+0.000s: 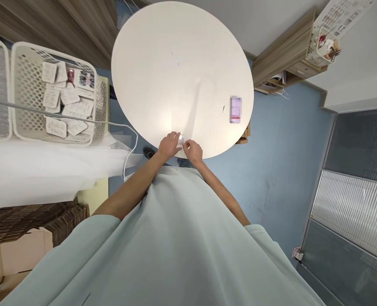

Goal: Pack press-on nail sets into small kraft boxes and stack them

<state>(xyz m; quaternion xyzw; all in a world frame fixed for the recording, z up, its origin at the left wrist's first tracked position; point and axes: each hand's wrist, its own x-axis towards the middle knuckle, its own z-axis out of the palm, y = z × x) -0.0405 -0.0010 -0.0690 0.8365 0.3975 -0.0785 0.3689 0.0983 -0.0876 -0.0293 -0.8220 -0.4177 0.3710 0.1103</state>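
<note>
The step in hand looks like close two-handed work on a small clear packet [181, 139], at the near edge of the round table [163, 55]. The left hand [168, 145] sits at its left side, thumb and forefinger a little apart — whether they grip it, I cannot tell. The right hand [193, 153] has its fingertips drawn narrow, seemingly pinching the packet's edge. The next move likely calls for light fingertip control. A blurred purple item [235, 109] lies well apart, right; a basket [29, 87] of cards [70, 94] stands left — nothing blocks the hands.
</note>
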